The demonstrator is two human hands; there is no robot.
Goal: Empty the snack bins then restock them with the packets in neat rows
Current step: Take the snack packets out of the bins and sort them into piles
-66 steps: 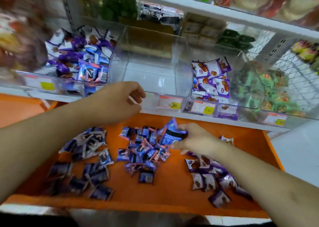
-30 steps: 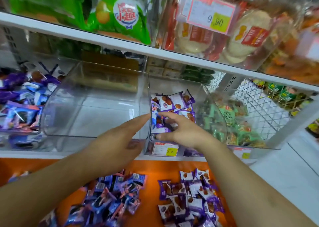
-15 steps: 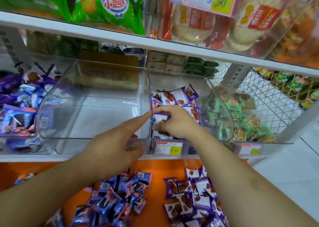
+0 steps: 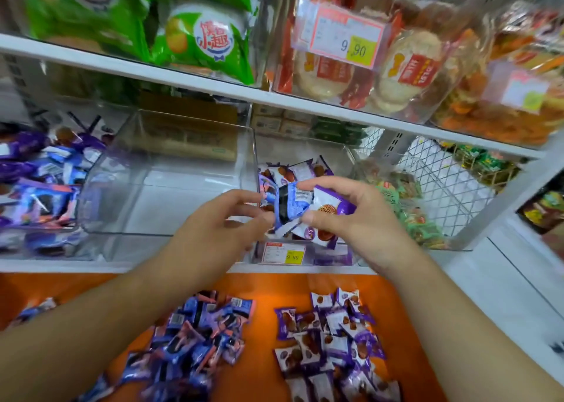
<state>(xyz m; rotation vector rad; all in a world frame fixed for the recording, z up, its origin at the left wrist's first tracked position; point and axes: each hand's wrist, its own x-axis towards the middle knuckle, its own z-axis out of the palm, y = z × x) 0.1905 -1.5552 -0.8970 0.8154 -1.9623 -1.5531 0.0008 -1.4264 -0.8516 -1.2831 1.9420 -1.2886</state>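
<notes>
In the middle of the frame, in front of the clear snack bins, my right hand (image 4: 351,218) grips a small bunch of packets (image 4: 308,207), fingers curled over the top and thumb pressed underneath. My left hand (image 4: 222,227) meets the bunch from the left, its fingertips pinching the blue wrapper's edge. The empty bin (image 4: 171,188) stands left of centre on the white shelf, with nothing inside. Just right of it, behind my hands, the second bin (image 4: 345,163) has purple-and-white packets in it and a yellow price tag (image 4: 285,253) on its front. At the lower centre, on the orange shelf (image 4: 262,325), lies a loose heap of blue packets (image 4: 198,337), and beside it, lower right, a heap of purple packets (image 4: 329,337). At the far left, another bin (image 4: 36,181) holds mixed blue and purple packets.
</notes>
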